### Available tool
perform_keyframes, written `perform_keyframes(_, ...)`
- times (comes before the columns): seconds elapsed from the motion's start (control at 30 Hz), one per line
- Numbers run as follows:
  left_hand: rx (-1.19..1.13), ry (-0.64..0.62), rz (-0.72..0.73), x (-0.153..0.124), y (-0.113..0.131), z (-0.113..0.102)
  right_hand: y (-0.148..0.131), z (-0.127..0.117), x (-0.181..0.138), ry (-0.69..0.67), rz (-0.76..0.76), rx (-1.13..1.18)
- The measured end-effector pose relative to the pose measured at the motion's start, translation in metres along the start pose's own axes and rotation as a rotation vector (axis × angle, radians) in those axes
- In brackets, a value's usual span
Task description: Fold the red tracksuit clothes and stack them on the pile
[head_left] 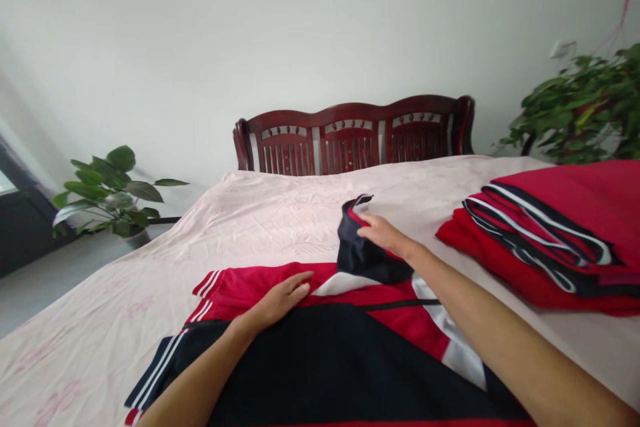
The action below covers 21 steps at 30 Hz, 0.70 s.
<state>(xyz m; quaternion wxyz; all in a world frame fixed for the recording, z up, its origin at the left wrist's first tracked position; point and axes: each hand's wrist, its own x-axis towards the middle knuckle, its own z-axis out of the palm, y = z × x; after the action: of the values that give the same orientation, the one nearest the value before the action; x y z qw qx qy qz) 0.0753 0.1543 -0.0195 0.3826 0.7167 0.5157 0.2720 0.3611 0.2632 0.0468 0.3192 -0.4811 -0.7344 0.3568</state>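
Observation:
A red, navy and white jacket [310, 353] with striped cuffs lies spread over the bed in front of me. My left hand [281, 297] rests flat on its red part, fingers stretched out and holding nothing. Farther right, my right hand [383, 235] pinches the navy collar [350, 247], which stands up off the bed with its red lining and white edge showing. My right thumb is partly hidden by the cloth. Both striped cuffs lie at the left of the jacket.
Folded red and navy garments [555, 233] are stacked on the right of the bed. Pink patterned bedding [280, 217] covers the bed up to a dark wooden backrest [350, 137]. Potted plants stand at the left [113, 190] and right [590, 107].

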Motion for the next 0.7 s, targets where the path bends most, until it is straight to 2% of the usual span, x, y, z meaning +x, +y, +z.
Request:
perform_keyframes(0.07,-0.328,0.085,-0.112,0.002,0.001,-0.007,-0.016,0.016,-0.026,-0.293,-0.309,-0.29)
perform_keyframes(0.13,-0.626,0.175,-0.201,0.001,0.005,-0.017,-0.022,0.03,-0.057,-0.483,-0.438,-0.541)
perform_keyframes(0.17,-0.717,0.197,-0.222,0.0,0.008,-0.021,-0.023,0.035,-0.072,-0.51,-0.453,-0.628)
perform_keyframes(0.23,-0.723,0.183,-0.216,-0.002,0.016,-0.024,-0.02,0.041,-0.094,-0.474,-0.471,-0.731)
perform_keyframes(0.3,-0.549,0.156,-0.164,-0.004,0.025,-0.019,-0.016,0.041,-0.104,-0.377,-0.485,-0.775)
perform_keyframes(0.37,-0.336,0.113,-0.076,-0.003,0.033,-0.004,-0.014,0.039,-0.104,-0.301,-0.461,-0.786)
perform_keyframes(0.47,-0.01,0.075,-0.045,0.002,0.041,0.026,-0.01,0.04,-0.092,-0.318,-0.338,-0.656)
perform_keyframes(0.53,0.151,0.134,-0.107,0.007,0.043,0.042,-0.004,0.045,-0.081,-0.317,-0.25,-0.498)
perform_keyframes(0.6,0.189,0.218,-0.16,0.012,0.045,0.051,0.002,0.051,-0.068,-0.196,-0.126,-0.378)
perform_keyframes(0.7,0.089,0.259,-0.17,0.014,0.05,0.053,0.002,0.06,-0.054,0.043,0.063,-0.324)
